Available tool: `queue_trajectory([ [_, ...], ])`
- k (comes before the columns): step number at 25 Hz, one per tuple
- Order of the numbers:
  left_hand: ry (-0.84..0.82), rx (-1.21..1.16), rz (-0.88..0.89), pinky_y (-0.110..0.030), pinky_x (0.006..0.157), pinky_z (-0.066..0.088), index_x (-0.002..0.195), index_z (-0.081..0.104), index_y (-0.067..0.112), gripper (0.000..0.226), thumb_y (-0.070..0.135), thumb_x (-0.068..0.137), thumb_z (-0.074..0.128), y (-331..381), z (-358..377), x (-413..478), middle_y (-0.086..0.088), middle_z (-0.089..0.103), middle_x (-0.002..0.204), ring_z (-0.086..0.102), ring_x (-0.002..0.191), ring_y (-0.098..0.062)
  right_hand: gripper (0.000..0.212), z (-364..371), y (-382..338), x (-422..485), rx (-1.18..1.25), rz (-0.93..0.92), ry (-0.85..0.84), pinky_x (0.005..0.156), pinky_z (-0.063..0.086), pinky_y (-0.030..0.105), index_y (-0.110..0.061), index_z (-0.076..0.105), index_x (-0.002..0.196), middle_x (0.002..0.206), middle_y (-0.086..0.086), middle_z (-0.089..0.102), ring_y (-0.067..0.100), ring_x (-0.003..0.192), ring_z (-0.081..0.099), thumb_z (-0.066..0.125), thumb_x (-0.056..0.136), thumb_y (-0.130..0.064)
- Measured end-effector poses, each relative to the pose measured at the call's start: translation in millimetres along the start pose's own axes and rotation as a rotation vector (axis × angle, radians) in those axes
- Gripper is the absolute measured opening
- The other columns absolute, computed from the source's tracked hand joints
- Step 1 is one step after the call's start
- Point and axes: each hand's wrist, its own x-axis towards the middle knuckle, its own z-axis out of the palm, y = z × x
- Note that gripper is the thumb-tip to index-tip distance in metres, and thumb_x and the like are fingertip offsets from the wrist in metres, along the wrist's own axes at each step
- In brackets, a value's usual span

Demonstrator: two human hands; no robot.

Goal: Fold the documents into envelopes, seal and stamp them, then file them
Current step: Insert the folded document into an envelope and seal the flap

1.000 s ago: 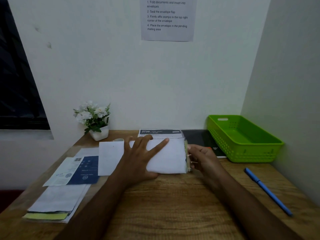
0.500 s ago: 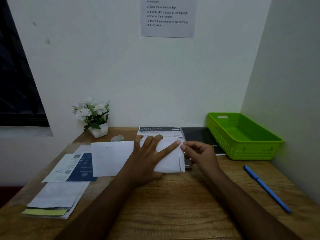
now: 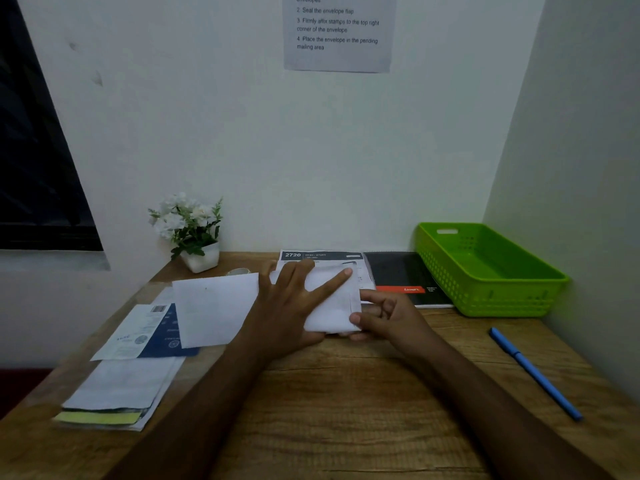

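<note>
While the left hand [image 3: 294, 306] lies flat with its fingers spread wide, pressing down on a long white rectangular paper piece [image 3: 214, 313], the right hand [image 3: 388, 317] has its thumb and curled fingers pinching the right end of that piece. Whether the piece is an envelope or a folded sheet cannot be told. It lies across the middle of the brown wooden worktop [image 3: 346, 410], its left part overlapping a blue-and-white printed leaflet [image 3: 145, 334]. Nearer the front left edge sits a flat stack of white papers with a yellow sheet [image 3: 114, 393] showing at the bottom. Behind the hands, a printed sheet with a dark header reading "2720" [image 3: 318, 255] lies against the wall, and just beside it on the right is a black notebook with a red label [image 3: 398, 271]. A bright green perforated plastic basket [image 3: 485, 271] stands in the far right corner, touching the notebook's edge. A blue pen [image 3: 533, 372] lies diagonally on the right, apart from everything else. A small white pot of white flowers [image 3: 194, 230] stands at the back left, and a printed instruction notice [image 3: 339, 32] hangs on the wall above.
</note>
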Motion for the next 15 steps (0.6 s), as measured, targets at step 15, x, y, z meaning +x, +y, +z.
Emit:
queue_trajectory([
  [15, 0.133, -1.502, -0.590, -0.017, 0.084, 0.051, 0.125, 0.045, 0.035, 0.044, 0.028, 0.084, 0.059, 51, -19, 11, 0.020, 0.057, 0.123, 0.057, 0.114, -0.001, 0.059, 17, 24, 6, -0.818, -0.698, 0.333, 0.104, 0.042, 0.022, -0.031, 0.050, 0.135, 0.139, -0.013, 0.052, 0.003, 0.130, 0.047, 0.068, 0.084, -0.007],
])
